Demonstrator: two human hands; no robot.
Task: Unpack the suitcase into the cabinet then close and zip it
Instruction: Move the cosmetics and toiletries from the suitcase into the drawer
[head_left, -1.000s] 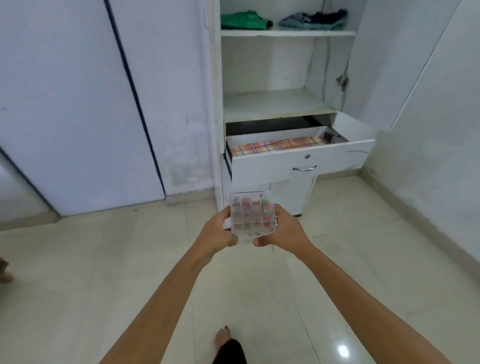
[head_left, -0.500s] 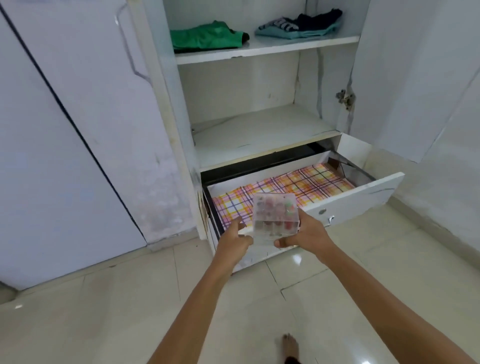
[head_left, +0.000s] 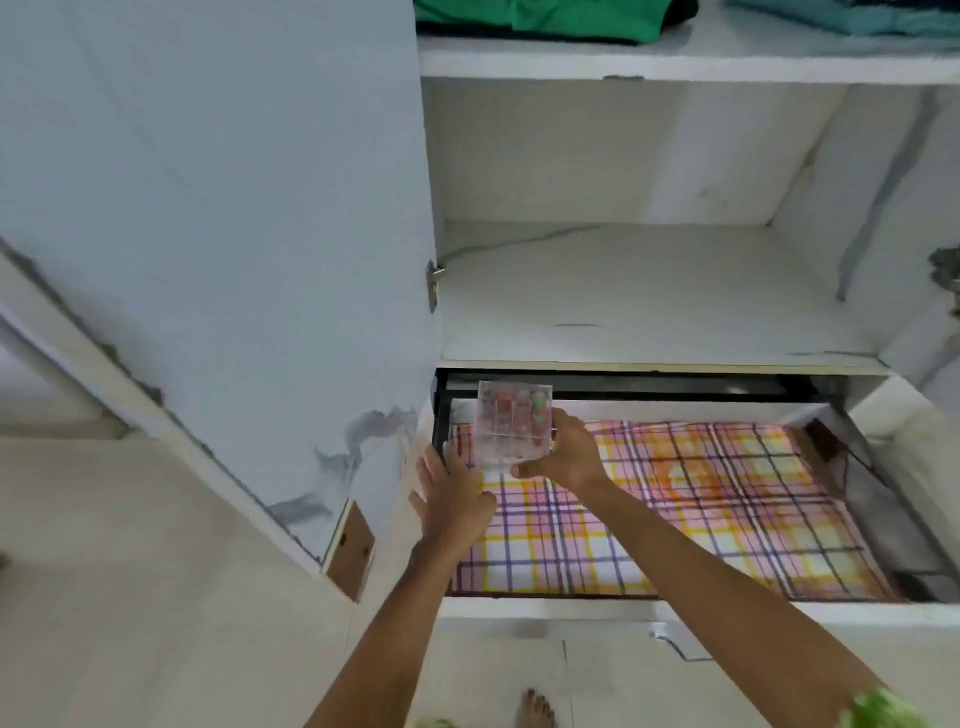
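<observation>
A clear plastic compartment box (head_left: 511, 423) with small red and green items inside hangs over the far left corner of the open drawer (head_left: 623, 608). My right hand (head_left: 563, 457) grips its right side and bottom. My left hand (head_left: 449, 493) is beside the box's lower left with fingers spread and straight, touching or just off it. The drawer is lined with pink, yellow and purple plaid paper (head_left: 675, 499). The suitcase is out of view.
The white cabinet (head_left: 649, 291) has a bare middle shelf above the drawer. The top shelf holds folded green clothing (head_left: 545, 21) and teal clothing (head_left: 852, 18). A cabinet door (head_left: 218, 208) stands open on the left. My bare foot (head_left: 535, 709) is on the tiled floor below.
I have stepped close to the cabinet. The box has moved forward over the drawer's back left corner. My left hand has let go of it and opened; the right hand still holds it.
</observation>
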